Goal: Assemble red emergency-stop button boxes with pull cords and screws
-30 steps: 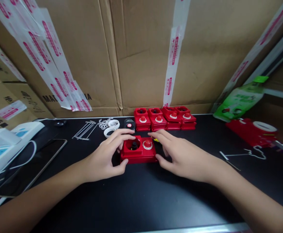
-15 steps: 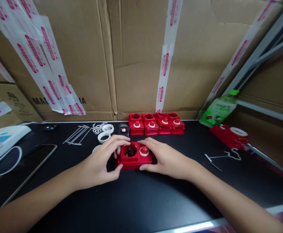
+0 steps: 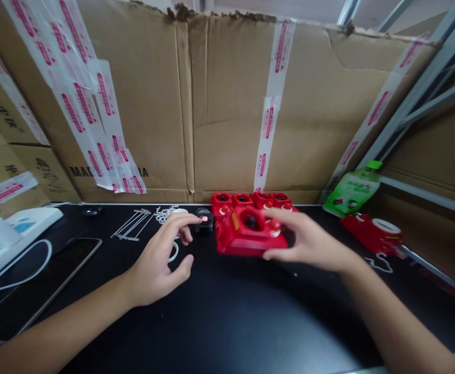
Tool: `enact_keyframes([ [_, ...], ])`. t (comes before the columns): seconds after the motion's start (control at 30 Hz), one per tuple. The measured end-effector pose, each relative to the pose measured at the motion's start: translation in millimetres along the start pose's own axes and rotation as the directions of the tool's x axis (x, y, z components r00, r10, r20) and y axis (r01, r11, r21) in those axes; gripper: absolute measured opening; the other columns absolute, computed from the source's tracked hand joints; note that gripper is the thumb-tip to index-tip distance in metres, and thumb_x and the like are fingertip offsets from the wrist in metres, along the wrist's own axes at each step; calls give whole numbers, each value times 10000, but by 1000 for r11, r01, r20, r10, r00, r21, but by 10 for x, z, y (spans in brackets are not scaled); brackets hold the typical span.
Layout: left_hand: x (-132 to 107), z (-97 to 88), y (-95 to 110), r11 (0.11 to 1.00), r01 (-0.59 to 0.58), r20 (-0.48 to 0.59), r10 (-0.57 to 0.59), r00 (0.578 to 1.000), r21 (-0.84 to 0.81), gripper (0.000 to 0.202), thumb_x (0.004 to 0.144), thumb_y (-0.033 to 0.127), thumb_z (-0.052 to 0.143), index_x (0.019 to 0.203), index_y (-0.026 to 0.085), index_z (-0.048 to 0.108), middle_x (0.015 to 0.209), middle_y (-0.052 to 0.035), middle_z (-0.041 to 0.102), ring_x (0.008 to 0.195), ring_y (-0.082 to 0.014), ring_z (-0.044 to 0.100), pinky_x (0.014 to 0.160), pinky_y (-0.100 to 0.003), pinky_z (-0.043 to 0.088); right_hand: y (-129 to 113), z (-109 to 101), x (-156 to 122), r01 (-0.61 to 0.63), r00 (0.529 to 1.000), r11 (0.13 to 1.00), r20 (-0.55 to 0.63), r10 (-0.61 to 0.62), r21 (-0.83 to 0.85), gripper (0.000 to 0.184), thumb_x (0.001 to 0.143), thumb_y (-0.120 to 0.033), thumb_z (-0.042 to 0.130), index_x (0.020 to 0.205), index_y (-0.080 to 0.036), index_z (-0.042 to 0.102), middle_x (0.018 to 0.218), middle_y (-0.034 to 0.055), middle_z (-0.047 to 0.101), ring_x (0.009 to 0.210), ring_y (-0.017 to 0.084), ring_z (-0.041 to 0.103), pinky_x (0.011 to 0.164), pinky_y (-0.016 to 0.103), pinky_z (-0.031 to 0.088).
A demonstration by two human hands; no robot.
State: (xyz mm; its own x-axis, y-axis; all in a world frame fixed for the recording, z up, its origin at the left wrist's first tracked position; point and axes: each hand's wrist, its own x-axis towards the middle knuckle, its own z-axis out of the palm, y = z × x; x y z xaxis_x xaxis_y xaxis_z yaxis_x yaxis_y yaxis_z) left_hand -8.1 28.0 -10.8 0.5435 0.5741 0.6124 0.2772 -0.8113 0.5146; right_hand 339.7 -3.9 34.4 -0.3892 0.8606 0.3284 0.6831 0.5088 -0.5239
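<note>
The right hand (image 3: 309, 239), right of centre in the frame, has its thumb and fingers closed around the right end of a red box (image 3: 243, 241), thumb low on the near side and fingertips over the top edge. The box sits just right of the middle of the frame, blurred and tilted, in front of a row of red boxes (image 3: 222, 210). The left hand (image 3: 161, 265), left of centre, is empty, its thumb and index finger spread well apart; the index fingertip overlaps a black piece (image 3: 204, 224) with a red centre, and whether they touch cannot be told. A white ring (image 3: 175, 251) shows partly behind this hand. Half a second ago both hands framed the box, which lay level on the black table (image 3: 219, 322); now it is further right and higher in the frame, apart from the left hand.
</note>
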Motion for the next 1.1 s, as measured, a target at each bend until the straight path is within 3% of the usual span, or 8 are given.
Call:
enact_keyframes([
  [0.07, -6, 18, -29, 1000, 5, 30, -5, 1000, 16, 559, 909, 131, 575, 1447, 249, 475, 1254, -99, 553, 976, -216, 610, 907, -398, 576, 176, -219, -9, -155, 956, 988, -254, 149, -6, 820, 775, -612, 847, 1456, -206, 639, 1319, 109, 778, 1114, 311, 767, 983, 385, 602],
  [0.13, -24, 42, -49, 999, 6, 112, -11, 994, 40, 539, 916, 134, 572, 1433, 244, 470, 1228, -92, 567, 976, -215, 622, 913, -396, 578, 362, -406, -19, -355, 830, 931, -488, 270, -88, 806, 811, -634, 776, 1467, -190, 630, 1260, 121, 796, 1063, 318, 776, 934, 367, 602],
  [0.27, -63, 74, -51, 997, 22, 278, -43, 959, 80, 484, 945, 147, 563, 1412, 252, 491, 1238, -85, 604, 990, -208, 661, 947, -397, 583, 692, -676, -75, -624, 629, 767, -677, 383, -146, 744, 842, -586, 749, 1380, -81, 652, 1210, 256, 784, 1058, 413, 746, 941, 446, 532],
  [0.37, -66, 83, -40, 996, 18, 312, -46, 949, 90, 465, 946, 134, 553, 1395, 249, 515, 1243, -81, 625, 984, -198, 675, 940, -379, 583, 886, -790, -151, -758, 563, 632, -650, 510, -161, 562, 886, -610, 711, 1154, -116, 712, 820, 205, 811, 912, 388, 764, 820, 411, 513],
  [0.57, -64, 90, -25, 995, -10, 359, -26, 933, 98, 415, 950, 119, 538, 1337, 268, 549, 1304, -61, 619, 930, -170, 680, 898, -335, 568, 1225, -777, -217, -871, 490, 436, -486, 724, -228, 551, 930, -649, 682, 1050, -113, 724, 615, 91, 738, 736, 295, 767, 691, 367, 510],
  [0.73, -94, 95, -28, 995, -12, 437, -34, 899, 101, 335, 980, 119, 508, 1268, 273, 582, 1269, -42, 640, 938, -163, 689, 902, -319, 542, 1417, -674, -190, -883, 458, 358, -395, 796, -303, 471, 1018, -596, 641, 971, -136, 730, 863, 37, 758, 769, 178, 733, 802, 371, 605],
  [0.9, -77, 105, -25, 996, -7, 486, -38, 873, 91, 314, 980, 121, 527, 1248, 266, 602, 1257, -37, 661, 912, -157, 708, 903, -317, 537, 1555, -601, -161, -883, 445, 347, -330, 832, -317, 362, 1029, -435, 692, 1225, -131, 704, 1188, 106, 739, 1005, 228, 739, 888, 420, 626],
  [1.1, -78, 104, -20, 994, -26, 451, -24, 892, 104, 292, 969, 119, 545, 1207, 258, 643, 1218, -49, 684, 1008, -193, 712, 923, -314, 562, 1677, -528, -138, -878, 451, 371, -260, 854, -302, 393, 1024, -381, 707, 1336, -147, 666, 1336, 131, 688, 1125, 267, 714, 948, 463, 618],
])
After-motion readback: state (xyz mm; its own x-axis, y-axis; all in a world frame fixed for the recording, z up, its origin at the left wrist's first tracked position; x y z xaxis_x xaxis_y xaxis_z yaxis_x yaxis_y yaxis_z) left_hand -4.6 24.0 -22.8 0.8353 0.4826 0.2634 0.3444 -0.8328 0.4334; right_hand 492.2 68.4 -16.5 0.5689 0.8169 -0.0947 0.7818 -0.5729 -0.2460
